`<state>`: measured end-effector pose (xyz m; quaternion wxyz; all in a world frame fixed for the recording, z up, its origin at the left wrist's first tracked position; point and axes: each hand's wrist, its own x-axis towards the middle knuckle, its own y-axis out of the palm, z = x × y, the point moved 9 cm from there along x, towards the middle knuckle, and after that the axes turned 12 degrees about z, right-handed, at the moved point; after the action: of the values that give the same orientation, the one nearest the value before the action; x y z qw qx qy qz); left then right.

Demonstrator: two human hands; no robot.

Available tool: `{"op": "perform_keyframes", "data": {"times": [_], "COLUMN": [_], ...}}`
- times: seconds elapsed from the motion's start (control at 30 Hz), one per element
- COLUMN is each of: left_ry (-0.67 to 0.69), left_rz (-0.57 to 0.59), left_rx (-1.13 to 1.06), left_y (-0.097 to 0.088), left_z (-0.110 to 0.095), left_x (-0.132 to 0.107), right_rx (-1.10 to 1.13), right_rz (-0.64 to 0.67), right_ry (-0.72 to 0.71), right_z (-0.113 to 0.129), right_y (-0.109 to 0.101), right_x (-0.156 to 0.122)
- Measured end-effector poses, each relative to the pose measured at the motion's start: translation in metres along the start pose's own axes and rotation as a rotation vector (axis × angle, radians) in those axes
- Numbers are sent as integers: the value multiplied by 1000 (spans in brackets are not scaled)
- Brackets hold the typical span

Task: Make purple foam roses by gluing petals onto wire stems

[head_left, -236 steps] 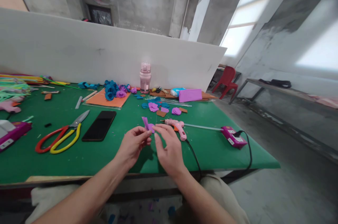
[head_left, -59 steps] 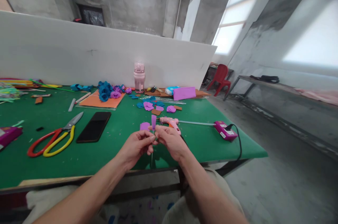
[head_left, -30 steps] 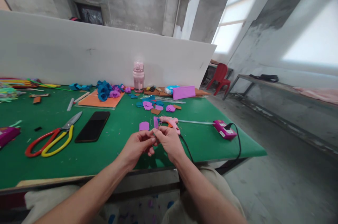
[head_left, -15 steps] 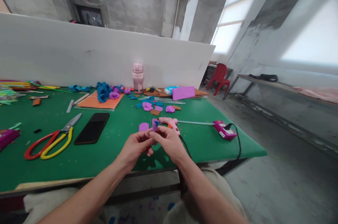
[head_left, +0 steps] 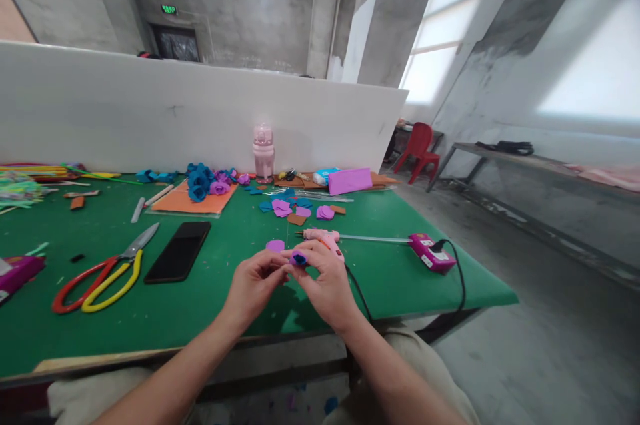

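Observation:
Between my two hands is a small paper flower (head_left: 299, 257), purple outside with a dark blue centre facing up. My right hand (head_left: 327, 281) pinches it between thumb and fingers. From the other side, the fingertips of my left hand (head_left: 256, 283) are closed against its lower edge. A loose purple petal (head_left: 275, 245) lies on the table just beyond my left fingers. Close behind my right hand lies a pink glue gun (head_left: 320, 234) with a clear glue stick (head_left: 375, 239) in its back.
On the green table (head_left: 215, 318) lie red-and-yellow scissors (head_left: 113, 271), a black phone (head_left: 179, 251) and a purple box with a plug (head_left: 431, 253). Farther back are blue paper flowers (head_left: 199, 181), cut petals (head_left: 281, 207) and a pink bottle (head_left: 263, 153) before a white panel (head_left: 215, 101).
The flower has turned so its blue centre faces up toward me, and it sits slightly lower between my fingers. The camera view has tilted up a little.

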<state>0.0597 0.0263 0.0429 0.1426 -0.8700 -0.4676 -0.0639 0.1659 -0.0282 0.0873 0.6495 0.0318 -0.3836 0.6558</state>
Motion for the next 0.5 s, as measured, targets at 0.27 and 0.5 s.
{"op": "perform_keyframes", "data": {"times": [0.27,0.5], "left_ry": [33,38], "left_rz": [-25,-14], "left_rx": [59,109], "left_y": [-4,-4], "left_z": [-4,-1], "left_x": [1,1], "right_rx": [16,0], "right_rz": [35,33], "right_ry": [-28,-39], "right_z": [6,5], "right_y": [8,10], "right_x": [0,-2]}}
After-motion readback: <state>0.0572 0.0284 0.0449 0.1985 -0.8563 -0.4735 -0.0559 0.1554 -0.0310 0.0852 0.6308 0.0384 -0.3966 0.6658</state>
